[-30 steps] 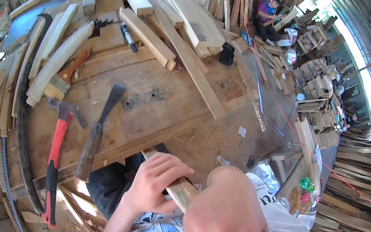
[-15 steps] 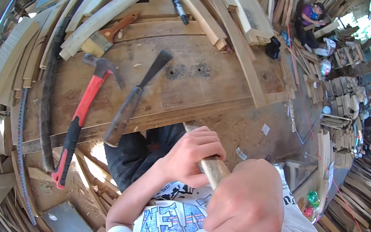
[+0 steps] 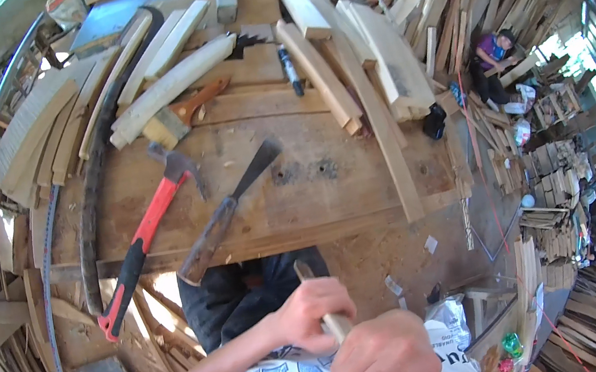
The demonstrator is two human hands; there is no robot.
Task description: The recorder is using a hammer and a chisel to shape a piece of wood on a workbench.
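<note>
Wooden stick [image 3: 327, 316] sits close to my chest, below the workbench [image 3: 360, 175] edge; my left hand [image 3: 307, 317] wraps its upper part, fingers curled tight; my right hand [image 3: 384, 366] fists the lower end; best gripped firmly, hands close together.

White short-sleeved shirt, blue printed lettering; dark trousers, possibly navy; left hand [image 3: 311, 316], right hand [image 3: 384, 366] bare.

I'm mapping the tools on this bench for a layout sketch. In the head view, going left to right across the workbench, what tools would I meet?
Saw blade → dark curved strip → red-handled hammer → chisel-like blade with wooden handle → dark marker → long wooden slat.
</note>
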